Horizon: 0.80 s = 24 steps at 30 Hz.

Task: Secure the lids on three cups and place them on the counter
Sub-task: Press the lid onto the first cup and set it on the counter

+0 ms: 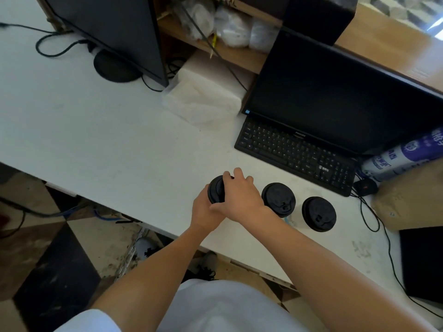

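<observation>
Three cups with black lids stand in a row near the front edge of the white counter (pixel 119 144). The left cup (pixel 215 190) is held between both hands. My left hand (pixel 203 210) wraps its side from below. My right hand (pixel 239 197) lies over its black lid, fingers pressed on top, hiding most of the lid. The middle cup (pixel 278 199) and the right cup (pixel 318 213) stand free with their lids on, just right of my right wrist.
A black keyboard (pixel 294 154) and monitor (pixel 335 97) sit behind the cups. A second monitor (pixel 115 32) stands far left, a napkin stack (pixel 203 99) in the middle, a wrapped sleeve (pixel 405 154) and cables at the right.
</observation>
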Each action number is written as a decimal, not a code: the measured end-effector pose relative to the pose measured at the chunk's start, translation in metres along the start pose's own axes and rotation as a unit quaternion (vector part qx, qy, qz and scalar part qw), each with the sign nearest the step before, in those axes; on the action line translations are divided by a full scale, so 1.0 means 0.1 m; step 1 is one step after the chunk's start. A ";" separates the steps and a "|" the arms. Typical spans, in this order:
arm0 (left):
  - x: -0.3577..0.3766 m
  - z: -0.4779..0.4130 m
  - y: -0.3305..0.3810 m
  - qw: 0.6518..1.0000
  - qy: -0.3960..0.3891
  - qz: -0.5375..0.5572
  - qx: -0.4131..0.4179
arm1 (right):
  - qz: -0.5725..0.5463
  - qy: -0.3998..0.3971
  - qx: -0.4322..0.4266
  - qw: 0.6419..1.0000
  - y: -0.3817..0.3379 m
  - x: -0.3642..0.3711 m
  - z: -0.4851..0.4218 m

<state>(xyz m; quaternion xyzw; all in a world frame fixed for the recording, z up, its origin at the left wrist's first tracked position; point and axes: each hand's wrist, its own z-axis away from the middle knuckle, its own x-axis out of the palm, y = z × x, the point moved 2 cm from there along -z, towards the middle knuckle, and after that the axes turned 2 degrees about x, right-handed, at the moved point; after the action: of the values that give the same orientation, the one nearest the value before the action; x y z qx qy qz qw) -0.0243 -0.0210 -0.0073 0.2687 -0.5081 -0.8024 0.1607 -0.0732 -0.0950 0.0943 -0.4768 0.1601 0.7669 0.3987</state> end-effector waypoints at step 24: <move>-0.13 0.08 0.02 0.999 -0.006 -0.032 -0.001 | 0.031 -0.038 -0.142 0.989 0.09 -0.04 0.07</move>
<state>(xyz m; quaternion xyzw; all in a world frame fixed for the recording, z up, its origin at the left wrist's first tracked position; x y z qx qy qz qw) -0.0190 -0.0091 0.0012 0.2799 -0.4996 -0.8091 0.1318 -0.0837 -0.0982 0.1002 -0.4938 0.0491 0.8116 0.3084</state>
